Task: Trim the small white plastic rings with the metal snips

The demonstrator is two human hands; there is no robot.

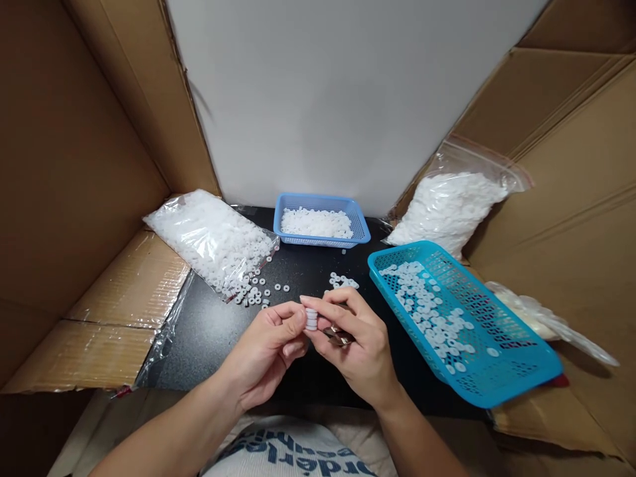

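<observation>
A short stack of small white plastic rings (pixel 311 318) is pinched between my two hands, above the dark table. My left hand (pixel 271 344) is closed, its thumb and forefinger gripping the stack from the left. My right hand (pixel 360 344) presses the stack's other side with its fingertips. Tucked in the right palm is a shiny metal piece (pixel 340 336), mostly covered by the fingers, so its kind is unclear. Just beyond the hands lies a small pile of loose white rings (pixel 342 281); more loose rings (pixel 253 291) spill from a clear plastic bag (pixel 209 238) to the left.
A blue basket (pixel 322 242) of small white pieces stands at the back. On the right, a turquoise basket (pixel 517 384) holds scattered white rings. Behind it leans a zip bag (pixel 447 205) full of white pieces. Cardboard walls (pixel 561 146) flank the black table (pixel 199 351).
</observation>
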